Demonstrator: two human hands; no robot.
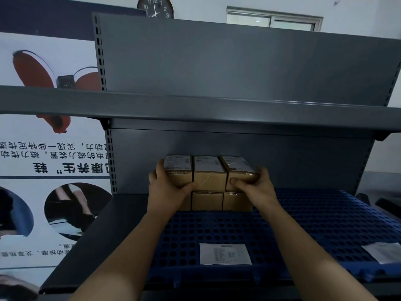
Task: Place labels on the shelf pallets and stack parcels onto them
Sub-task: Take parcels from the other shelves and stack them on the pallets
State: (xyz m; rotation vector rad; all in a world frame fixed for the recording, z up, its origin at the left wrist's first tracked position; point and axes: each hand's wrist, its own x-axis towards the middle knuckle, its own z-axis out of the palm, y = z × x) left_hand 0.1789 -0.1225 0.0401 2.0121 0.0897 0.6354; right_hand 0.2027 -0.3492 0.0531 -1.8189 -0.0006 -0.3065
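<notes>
Two bare hands clasp a stack of parcels (217, 185) at the back of a blue pallet (303, 224) on a grey shelf (86, 246). The left hand (167, 187) grips the left end of the top row (209, 168) (three brown boxes side by side, each with a white slip on its upper face). Its fingers curl round the end box's side and its thumb presses on the front. The right hand (253, 187) mirrors it at the right end, with the thumb on the end box's front face and the fingers round its side. The top row sits on a lower row (207, 200) of like boxes, the left one mostly hidden by the left wrist. The stack stands toward the pallet's back left corner, close to the shelf's rear panel.

A white label (224, 254) lies flat at the pallet's front edge, between the two forearms. A second label (384, 252) lies near the front right corner, partly cut off by the frame. The pallet, pierced with round holes, leaves a bare strip of shelf along its left edge. An upper shelf (195, 109) spans above the boxes. Behind the unit are a poster (43, 159) at left, a wall clock (155, 7) and a window (273, 20).
</notes>
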